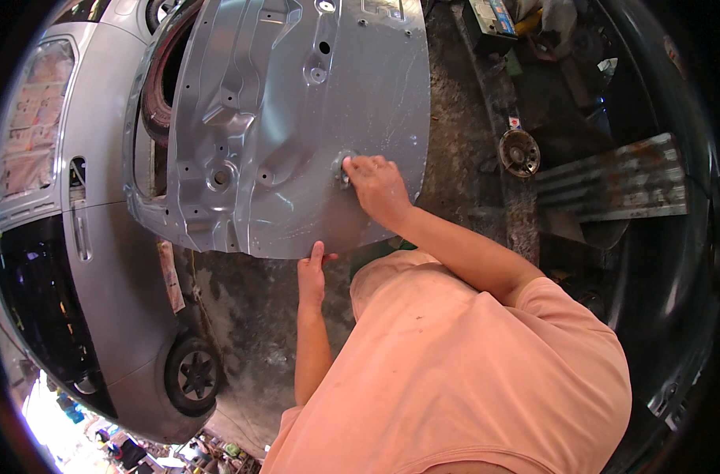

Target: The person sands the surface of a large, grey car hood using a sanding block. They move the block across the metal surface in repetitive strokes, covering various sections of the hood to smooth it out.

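Observation:
A grey car door (297,134) lies in front of me, its pressed inner side with holes and ridges facing up. At its near edge, my left hand (314,276) is closed on the rim, thumb on top and the other fingers mostly out of sight below. My right hand (378,186) presses on the smooth right part of the door, fingers curled together. Whatever is in those fingers, if anything, is hidden. Next to the fingertips is a pale, wet-looking smear (345,167), and light specks and streaks mark the panel around it.
A silver car (127,276) with paper over one window stands on the left. To the right lie a round metal disc (519,152), a corrugated metal sheet (620,186) and a battery (490,24). A dark car body (668,316) fills the far right. Stained concrete (249,316) shows below the door.

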The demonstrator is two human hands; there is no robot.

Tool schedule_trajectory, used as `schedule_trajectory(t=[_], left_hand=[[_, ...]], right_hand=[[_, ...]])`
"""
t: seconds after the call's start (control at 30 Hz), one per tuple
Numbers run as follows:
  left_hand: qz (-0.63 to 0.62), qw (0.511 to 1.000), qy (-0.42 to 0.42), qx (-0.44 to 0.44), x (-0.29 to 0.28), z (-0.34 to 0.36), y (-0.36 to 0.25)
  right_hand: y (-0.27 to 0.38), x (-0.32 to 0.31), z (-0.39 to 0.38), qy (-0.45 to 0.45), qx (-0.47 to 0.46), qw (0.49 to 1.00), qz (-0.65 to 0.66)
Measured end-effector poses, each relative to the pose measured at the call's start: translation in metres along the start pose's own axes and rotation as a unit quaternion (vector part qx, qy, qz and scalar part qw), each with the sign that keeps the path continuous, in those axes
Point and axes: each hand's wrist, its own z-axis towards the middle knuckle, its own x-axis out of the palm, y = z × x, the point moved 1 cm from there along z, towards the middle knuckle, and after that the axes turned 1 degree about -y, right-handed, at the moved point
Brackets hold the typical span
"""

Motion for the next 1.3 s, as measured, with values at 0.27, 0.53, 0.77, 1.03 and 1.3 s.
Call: schedule_trajectory(t=[0.27,0.53,0.77,1.03,1.3], left_hand=[[0.0,1.0,0.002,-0.011,0.002,-0.001,-0.002],[-0.009,1.0,0.0,0.008,0.005,-0.001,-0.006],[-0.015,1.0,0.008,0.001,0.004,0.0,-0.003],[-0.01,1.0,0.01,0.0,0.002,-0.001,-0.003],[-0.025,1.0,0.004,0.008,0.003,-0.002,-0.002]], right_hand=[[-0.006,-0.002,-0.001,-0.004,-0.038,0.999,0.011],[-0.002,-0.004,0.002,0.003,-0.05,0.999,-0.001],[-0.03,-0.002,-0.006,0.036,-0.042,0.996,-0.076],[-0.032,-0.007,0.0,0.015,-0.071,0.995,-0.065],[-0.042,-0.006,-0.006,0.009,-0.116,0.992,-0.043]])
